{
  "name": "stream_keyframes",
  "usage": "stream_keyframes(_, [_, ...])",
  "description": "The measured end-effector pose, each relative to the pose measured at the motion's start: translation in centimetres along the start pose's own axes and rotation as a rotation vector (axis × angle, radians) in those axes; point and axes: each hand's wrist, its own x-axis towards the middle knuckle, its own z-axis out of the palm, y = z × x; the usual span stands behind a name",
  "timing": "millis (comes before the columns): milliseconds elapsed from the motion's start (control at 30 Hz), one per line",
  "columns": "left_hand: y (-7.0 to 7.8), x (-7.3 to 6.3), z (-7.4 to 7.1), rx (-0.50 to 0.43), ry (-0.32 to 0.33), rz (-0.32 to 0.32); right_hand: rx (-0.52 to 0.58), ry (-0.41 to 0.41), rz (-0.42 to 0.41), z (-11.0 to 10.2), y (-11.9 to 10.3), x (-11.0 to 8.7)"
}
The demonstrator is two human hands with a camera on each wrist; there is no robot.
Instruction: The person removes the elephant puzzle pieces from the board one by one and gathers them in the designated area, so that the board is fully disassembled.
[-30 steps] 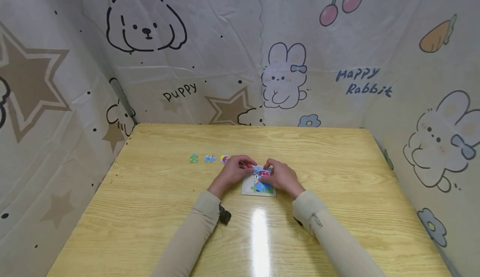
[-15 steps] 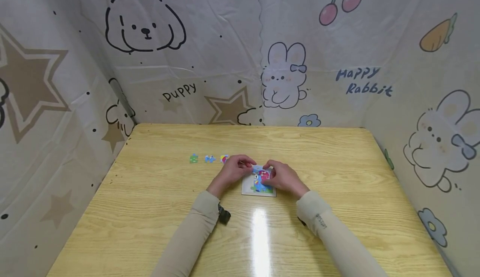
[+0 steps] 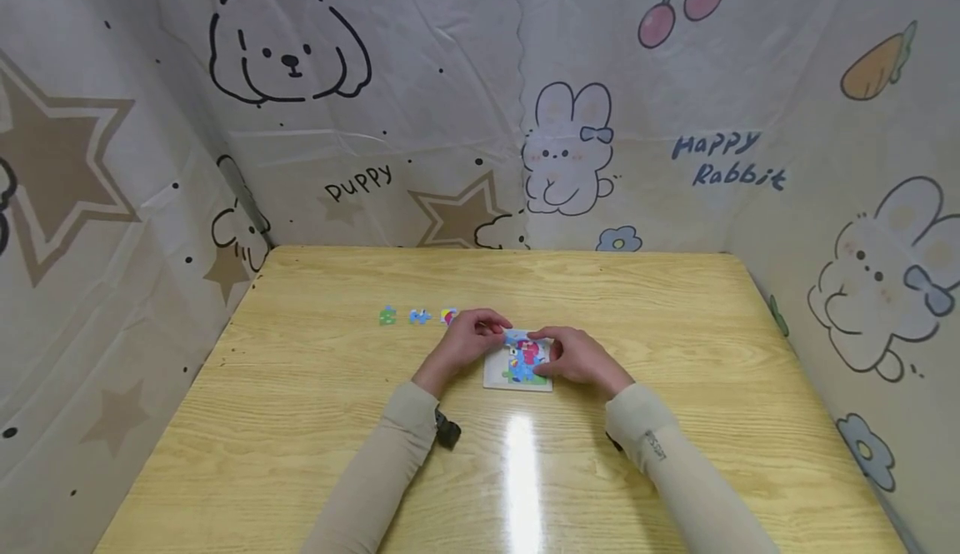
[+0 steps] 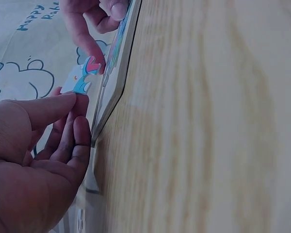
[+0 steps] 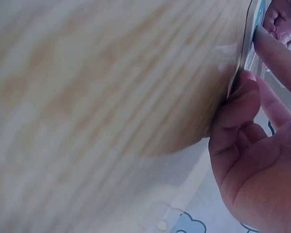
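A small jigsaw puzzle board (image 3: 493, 377) with a pale tray lies on the table, its right part filled with joined blue, pink and green pieces (image 3: 525, 361). My left hand (image 3: 471, 339) is at the board's far left corner. Between its thumb and forefinger it pinches a blue, pink and white puzzle piece (image 4: 90, 68), held up over the board's edge. My right hand (image 3: 581, 358) holds the board's right side, thumb over the near part and forefinger at the far edge. In the right wrist view its other fingers curl beside the board (image 5: 248, 39).
Left of the board, loose puzzle pieces lie in a row on the wooden table (image 3: 315, 421): a green one (image 3: 387, 316), a blue one (image 3: 419, 316) and a yellow and red one (image 3: 447, 316), partly hidden by my left hand. Printed curtains (image 3: 465, 79) enclose the table.
My right hand has slid right and slightly nearer, its thumb moving off the middle of the joined pieces toward the board's right edge. The left hand stays almost where it was.
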Motion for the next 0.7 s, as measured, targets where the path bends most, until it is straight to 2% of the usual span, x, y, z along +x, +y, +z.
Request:
stream_keyframes(300, [-0.2, -0.7, -1.2, -0.031, 0.029, -0.025, -0.002, -0.015, 0.015, -0.1, 0.1, 0.1])
stream_keyframes(500, [-0.5, -1.7, -2.6, -0.036, 0.072, -0.015, 0.019, -0.015, 0.023, -0.1, 0.2, 0.0])
stream_keyframes(700, [-1.4, -3.1, -4.2, -0.028, 0.121, -0.038, 0.021, -0.015, 0.021, 0.0, 0.2, 0.0])
